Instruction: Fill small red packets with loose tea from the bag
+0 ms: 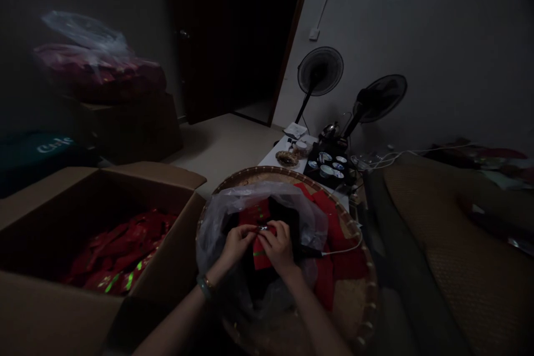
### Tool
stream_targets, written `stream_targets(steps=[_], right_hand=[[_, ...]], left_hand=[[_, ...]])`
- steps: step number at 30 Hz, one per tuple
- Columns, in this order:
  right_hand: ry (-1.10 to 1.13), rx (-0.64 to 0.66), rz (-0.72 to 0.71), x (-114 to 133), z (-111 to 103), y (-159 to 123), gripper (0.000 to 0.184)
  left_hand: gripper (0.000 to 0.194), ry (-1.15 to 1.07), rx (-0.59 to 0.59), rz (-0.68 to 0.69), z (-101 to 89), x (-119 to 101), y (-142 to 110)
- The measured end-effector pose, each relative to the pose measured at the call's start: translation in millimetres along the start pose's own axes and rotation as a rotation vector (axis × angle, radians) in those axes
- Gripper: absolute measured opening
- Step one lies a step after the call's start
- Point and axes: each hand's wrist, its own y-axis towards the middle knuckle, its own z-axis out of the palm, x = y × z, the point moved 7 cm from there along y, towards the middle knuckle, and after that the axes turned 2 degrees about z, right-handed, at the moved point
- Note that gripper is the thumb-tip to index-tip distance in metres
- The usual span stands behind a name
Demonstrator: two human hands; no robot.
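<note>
My left hand [238,243] and my right hand [277,246] meet over the round woven tray [352,311]. Their fingertips pinch a small shiny piece [262,228] between them; its kind is too small and dark to make out. Just below, a red strip [261,260] with a green-gold band hangs under my fingers, partly covered by my right hand. Another red piece [249,216] with bright marks lies behind my hands. Around them spreads a clear plastic bag [211,239] with black material in it. A dark handle [311,252] with a white cord lies right of my right hand.
At the left stands an open cardboard box [162,178] holding red pieces [120,245]. Red sheets [337,233] lie on the tray's right side. Beyond it, a low table bears small cups [326,171], with two fans [320,71] behind. A woven seat [454,267] is at the right.
</note>
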Motion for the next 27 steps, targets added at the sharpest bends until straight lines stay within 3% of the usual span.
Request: stream_targets(steps=[4,7,12,16,18,22,27], right_hand=[[0.107,0.062,0.015,-3,-1,1,0.018],[0.226,0.044,0.154,-19,-1,0,0.015],[0.387,0.195,0.41,-38,18,-13,0.014],[0.546,0.222,0.548,-45,24,-20,0.018],[0.652,0.254,0.59,-46,29,-23,0.02],[0.931,0.443,0.626,-42,43,-31,0.037],[0.952,0.571,0.659,-49,49,-40,0.052]], left_hand=[[0.027,0.274,0.089,0.094,0.7,-14,-10],[0.032,0.387,0.154,0.049,-2.8,-8,-14],[0.028,0.385,0.252,0.002,-3.3,5,-17],[0.029,0.344,0.239,0.031,-3.1,4,-13],[0.031,0.31,0.222,0.03,-3.6,4,-12],[0.029,0.271,0.237,0.047,-1.8,1,-13],[0.033,0.372,0.317,0.166,4.4,-12,-21]])
